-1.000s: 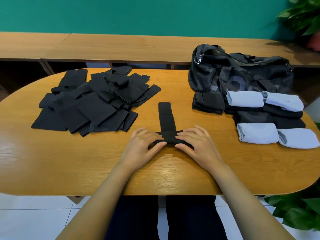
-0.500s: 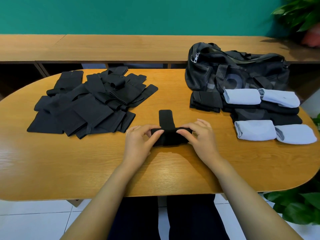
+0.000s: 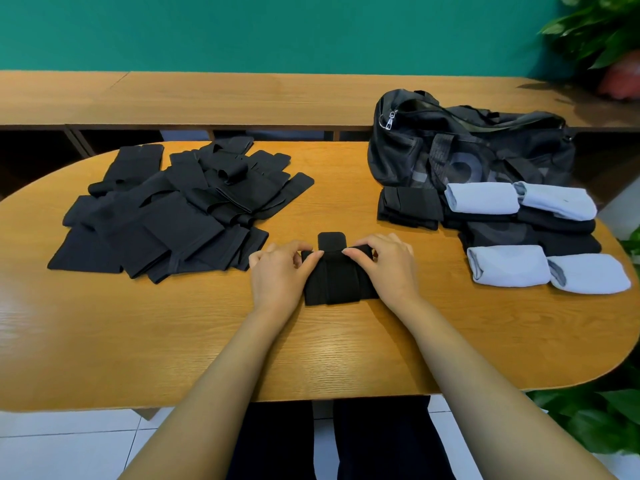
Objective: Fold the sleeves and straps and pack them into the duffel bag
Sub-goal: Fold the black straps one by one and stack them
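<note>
Shorter than a second ago, the free tail of the black elastic strap (image 3: 337, 278) is now only a stub, the rest wound into a thicker bundle. At left on the oval wooden tabletop (image 3: 104, 341) lies a loose heap of flat black fabric sleeves and straps (image 3: 166, 216). At centre, the left hand (image 3: 277, 275) and right hand (image 3: 386, 268) pinch the bundle's far edge, fingers (image 3: 308, 260) curled onto it. The bundle's long axis runs left to right; its stub points away from the person. At right, folded black pieces (image 3: 410, 206) and four rolled pale blue sleeves (image 3: 507, 266) lie before a black fabric duffel bag (image 3: 467, 147), whose grey lettering cannot be read.
</note>
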The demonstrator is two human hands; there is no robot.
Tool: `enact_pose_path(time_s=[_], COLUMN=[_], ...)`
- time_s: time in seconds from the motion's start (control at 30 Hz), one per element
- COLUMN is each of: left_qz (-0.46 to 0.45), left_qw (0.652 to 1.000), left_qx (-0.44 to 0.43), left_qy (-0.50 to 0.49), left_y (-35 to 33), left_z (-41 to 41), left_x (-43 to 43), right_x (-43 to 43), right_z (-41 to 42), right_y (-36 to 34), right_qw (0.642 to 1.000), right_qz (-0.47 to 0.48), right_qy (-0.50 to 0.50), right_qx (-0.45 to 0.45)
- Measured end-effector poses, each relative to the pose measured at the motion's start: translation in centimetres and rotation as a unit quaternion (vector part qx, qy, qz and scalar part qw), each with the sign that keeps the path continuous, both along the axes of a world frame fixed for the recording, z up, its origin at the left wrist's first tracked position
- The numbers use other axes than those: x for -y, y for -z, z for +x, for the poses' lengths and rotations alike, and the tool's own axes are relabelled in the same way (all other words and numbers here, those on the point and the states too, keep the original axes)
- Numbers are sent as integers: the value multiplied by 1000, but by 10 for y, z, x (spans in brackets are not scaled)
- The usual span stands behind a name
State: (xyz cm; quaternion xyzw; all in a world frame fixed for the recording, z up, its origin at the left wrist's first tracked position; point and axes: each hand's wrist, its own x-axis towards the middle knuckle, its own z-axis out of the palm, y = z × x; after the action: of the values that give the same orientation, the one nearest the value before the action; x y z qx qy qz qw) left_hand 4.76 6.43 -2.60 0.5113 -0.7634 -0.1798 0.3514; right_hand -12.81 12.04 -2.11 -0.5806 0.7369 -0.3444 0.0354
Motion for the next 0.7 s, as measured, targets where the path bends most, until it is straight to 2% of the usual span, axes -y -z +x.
enact_pose_path(time_s=[0.1, 0.17, 0.33, 0.43, 0.7], left_qz=[-38, -47, 42, 57, 17], left_qw=[995, 991, 957, 950, 957], left_qx=[87, 105, 148, 174, 173], left_qy=[15, 72, 246, 254, 232], left_y=[4, 4, 5, 12, 13], left_z=[3, 9, 26, 29, 29], left_x=[0, -2, -10, -15, -20], right_x=[-2, -11, -38, -44, -47], right_z=[-3, -6, -4, -2, -2], right_y=[6, 4, 4, 12, 11], right_qw=[998, 995, 963, 954, 965], right_qz=[47, 55, 161, 196, 165], right_qy=[1, -24, -134, -149, -154], right_qx=[-43, -73, -168, -170, -138])
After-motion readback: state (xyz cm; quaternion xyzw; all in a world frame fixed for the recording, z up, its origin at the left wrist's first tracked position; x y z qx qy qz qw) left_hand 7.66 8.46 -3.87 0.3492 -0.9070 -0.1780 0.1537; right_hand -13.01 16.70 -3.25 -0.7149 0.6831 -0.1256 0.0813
